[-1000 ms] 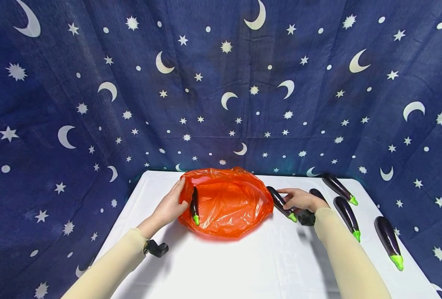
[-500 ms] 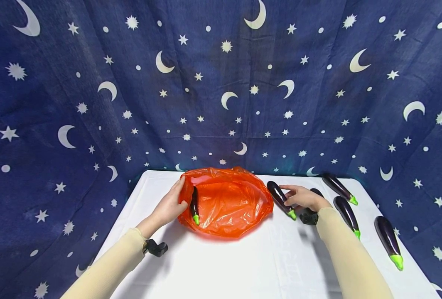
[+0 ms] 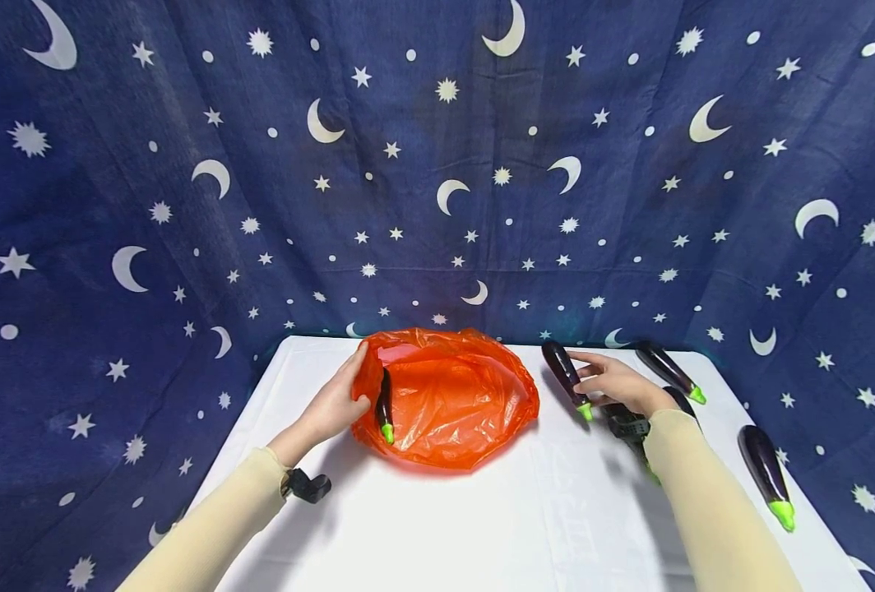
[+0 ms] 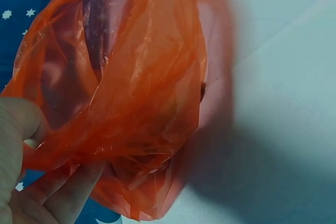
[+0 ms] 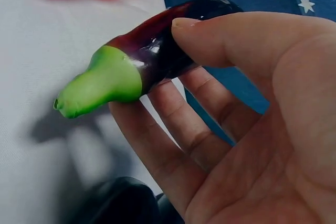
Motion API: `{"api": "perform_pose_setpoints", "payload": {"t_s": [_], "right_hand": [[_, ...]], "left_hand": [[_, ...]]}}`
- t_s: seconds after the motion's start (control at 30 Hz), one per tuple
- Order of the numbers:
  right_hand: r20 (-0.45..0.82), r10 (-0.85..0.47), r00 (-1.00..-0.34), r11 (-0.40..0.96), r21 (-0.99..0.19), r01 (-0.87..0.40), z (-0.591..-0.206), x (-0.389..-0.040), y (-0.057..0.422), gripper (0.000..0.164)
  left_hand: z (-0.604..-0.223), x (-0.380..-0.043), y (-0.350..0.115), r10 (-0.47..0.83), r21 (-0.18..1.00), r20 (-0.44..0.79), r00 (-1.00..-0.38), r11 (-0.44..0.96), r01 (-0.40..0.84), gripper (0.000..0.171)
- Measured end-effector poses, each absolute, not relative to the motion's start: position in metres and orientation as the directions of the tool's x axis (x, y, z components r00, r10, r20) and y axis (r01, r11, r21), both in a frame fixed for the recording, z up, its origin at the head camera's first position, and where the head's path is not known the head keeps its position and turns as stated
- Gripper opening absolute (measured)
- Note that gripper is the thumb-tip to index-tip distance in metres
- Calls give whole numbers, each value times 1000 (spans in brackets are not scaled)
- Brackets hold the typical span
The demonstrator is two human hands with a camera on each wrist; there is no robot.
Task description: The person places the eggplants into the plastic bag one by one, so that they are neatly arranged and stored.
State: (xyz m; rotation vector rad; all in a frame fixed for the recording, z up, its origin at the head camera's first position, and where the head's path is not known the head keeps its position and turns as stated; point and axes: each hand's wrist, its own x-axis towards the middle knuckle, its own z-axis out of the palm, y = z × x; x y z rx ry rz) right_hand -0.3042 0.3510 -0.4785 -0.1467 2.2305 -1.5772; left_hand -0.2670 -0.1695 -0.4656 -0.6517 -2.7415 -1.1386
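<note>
An orange-red plastic bag lies with its mouth spread wide at the back middle of the table. My left hand pinches its left rim, thumb on one side of the film and fingers on the other. One eggplant with a green stem end lies inside the bag by that rim. Right of the bag, my right hand holds another glossy dark purple eggplant. In the right wrist view, the thumb presses on top of this eggplant and the fingers support it from below, green end pointing away from the palm.
More eggplants lie on the right: one at the back corner, one near the right edge, and others partly hidden by my right forearm. White cloth covers the table. A dark blue star-and-moon curtain rises behind.
My right hand has moved right and farther back with its eggplant, away from the bag's right rim. The left hand and the bag have barely moved.
</note>
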Motion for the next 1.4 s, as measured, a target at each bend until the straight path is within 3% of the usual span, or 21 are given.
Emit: {"api": "perform_pose_setpoints", "payload": {"t_s": [0.3, 0.63, 0.83, 1.13, 1.4], "right_hand": [[-243, -305, -921, 348, -928, 130, -464, -300, 355, 83], [-192, -334, -923, 287, -953, 94, -451, -298, 353, 83], [-175, -351, -920, 212, -972, 103, -443, -296, 345, 85], [-102, -431, -897, 41, -995, 94, -430, -290, 325, 79], [-71, -499, -864, -27, -995, 97, -424, -284, 303, 76]], "left_hand": [[-464, -272, -176, 388, 762, 204, -899, 514, 395, 100], [-462, -277, -185, 419, 869, 81, -904, 415, 270, 97], [-461, -277, -189, 405, 884, 54, -913, 406, 233, 95], [-462, -278, -191, 414, 876, 87, -906, 401, 267, 95], [-463, -278, -191, 423, 884, 98, -901, 379, 275, 94]]}}
